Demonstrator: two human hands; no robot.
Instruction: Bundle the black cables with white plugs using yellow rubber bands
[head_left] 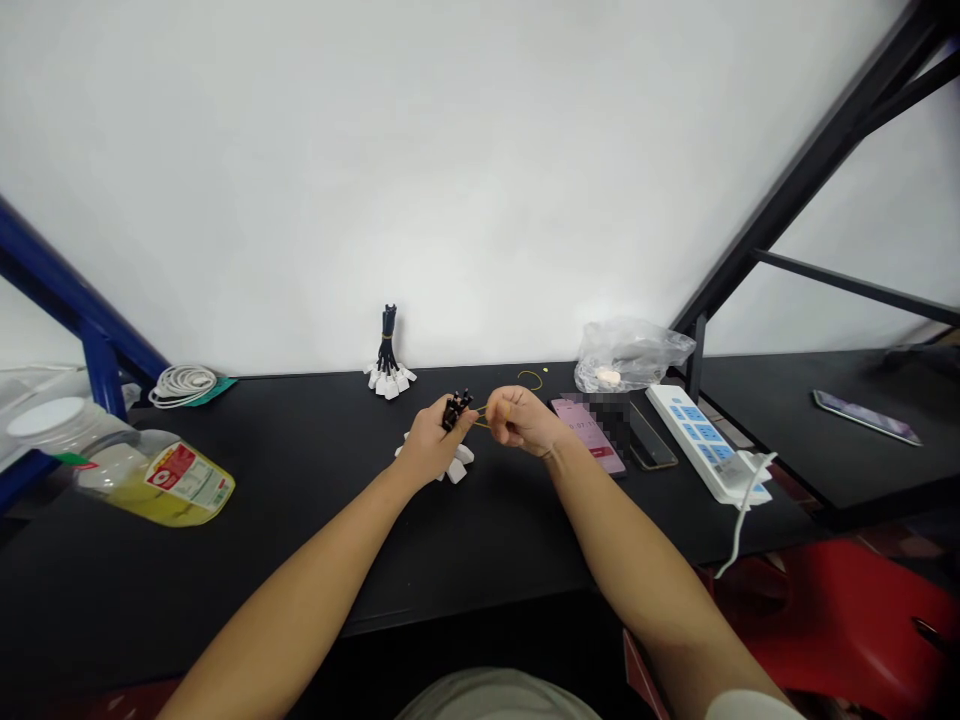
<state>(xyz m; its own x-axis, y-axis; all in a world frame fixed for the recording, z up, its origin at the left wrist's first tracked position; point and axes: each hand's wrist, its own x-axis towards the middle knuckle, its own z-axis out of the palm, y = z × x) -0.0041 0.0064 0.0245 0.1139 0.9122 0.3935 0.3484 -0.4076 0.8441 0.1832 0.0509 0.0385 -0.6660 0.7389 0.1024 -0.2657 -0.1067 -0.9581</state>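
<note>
A: Is that bundle of black-corded white plugs (456,410) tied yet?

B: Doesn't look it. The left hand (431,445) grips it just in front of the standing bundle (388,350), already bound; the closed right hand (521,420) pinches a thin yellow tie (480,421).

Black cable bundle (456,410), white plugs (454,468), yellow tie (480,422)

1. Phone (589,435), 3 o'clock from the right hand (525,420) – its pink screen shows digits, partly blurred, too small to read exactly.
2. Plastic bottle's label (187,478), 9 o'clock from the left hand (431,440) – red-and-white print, too small to read.
</note>
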